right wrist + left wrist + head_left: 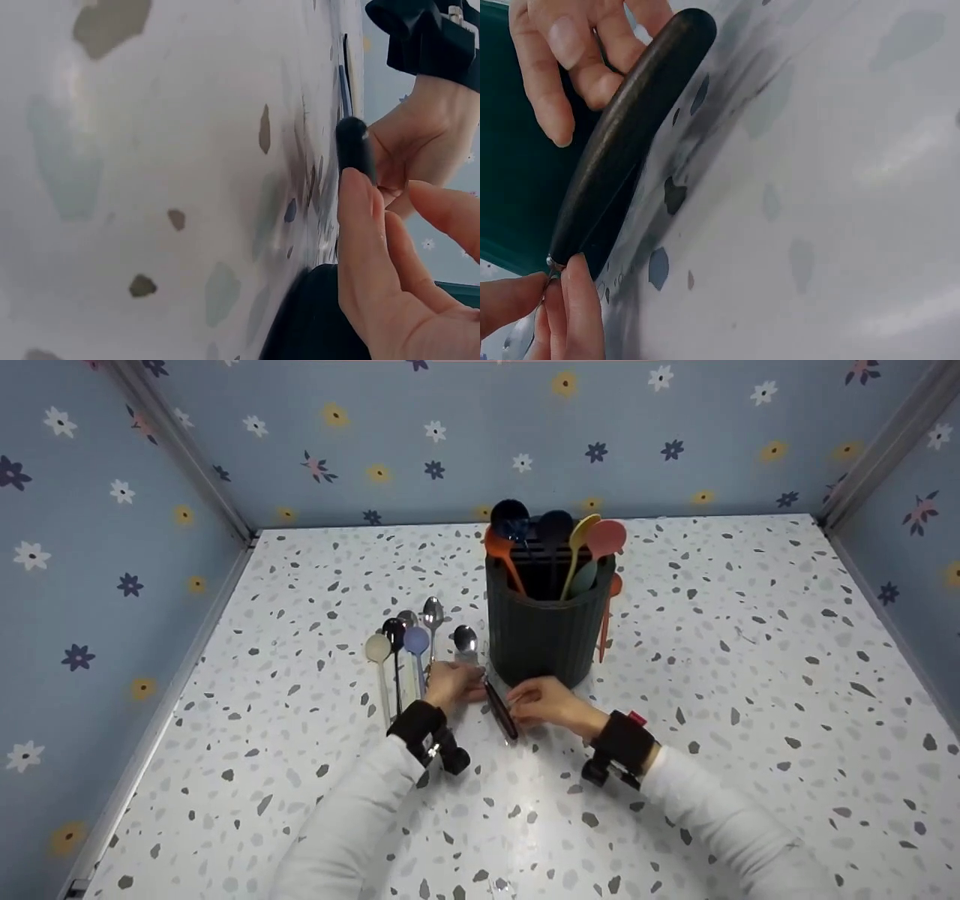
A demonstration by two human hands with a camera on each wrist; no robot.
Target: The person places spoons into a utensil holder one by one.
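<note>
A dark-handled utensil (pixel 501 711) lies on the speckled table just in front of a dark green ribbed holder (pixel 544 630). My left hand (pixel 471 684) pinches its metal neck, seen close in the left wrist view as fingertips (pixel 570 300) at the far end of the dark handle (pixel 630 135). My right hand (pixel 521 706) grips the near end of the handle (pixel 354 146), with its fingers (pixel 371 255) curled beside it. A silver spoon bowl (pixel 465 639) shows just beyond the left hand; whether it belongs to this utensil I cannot tell.
The holder carries several coloured spoons (pixel 592 544). Several more spoons (pixel 405 649) lie side by side left of it. An orange spoon (pixel 606 622) leans at the holder's right side. Flowered blue walls (pixel 90 555) enclose the table on three sides.
</note>
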